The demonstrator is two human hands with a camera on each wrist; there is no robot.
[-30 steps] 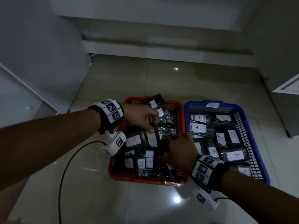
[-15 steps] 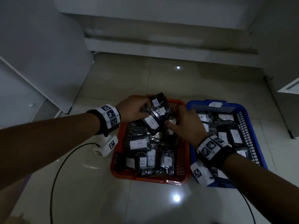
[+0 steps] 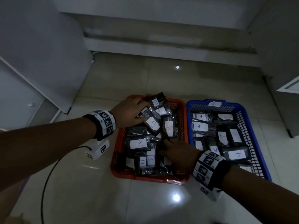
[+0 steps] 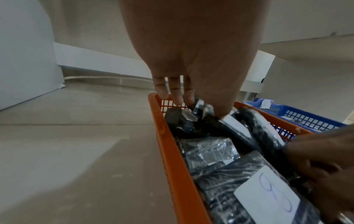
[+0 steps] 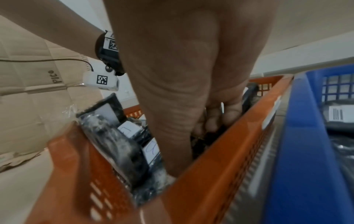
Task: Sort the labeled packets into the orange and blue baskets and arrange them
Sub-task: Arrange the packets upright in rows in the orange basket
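Observation:
The orange basket (image 3: 150, 178) (image 4: 168, 144) (image 5: 220, 151) holds several black packets with white "B" labels (image 3: 152, 124). To its right, the blue basket (image 3: 188, 126) (image 5: 298, 151) holds packets labelled "A" (image 3: 199, 126). My left hand (image 3: 139, 110) (image 4: 199, 109) is at the orange basket's far left corner, thumb and fingers pinching a shiny black packet (image 4: 203, 109) on the pile. My right hand (image 3: 168, 146) (image 5: 206, 125) reaches into the near right part of the orange basket. Its fingers curl onto a dark packet (image 5: 210, 133) just below an upright "B" packet (image 3: 169, 128).
Both baskets stand on a glossy tiled floor (image 3: 145, 78). A white panel (image 3: 40, 54) leans at the left and a white cabinet (image 3: 288, 88) stands at the right. A black cable (image 3: 47, 175) loops on the floor. Flattened cardboard (image 5: 28, 98) lies left of the orange basket.
Both hands held packets above the orange basket's far end. The left hand has lowered them onto the pile; the right hand has pulled back into the basket's near right part.

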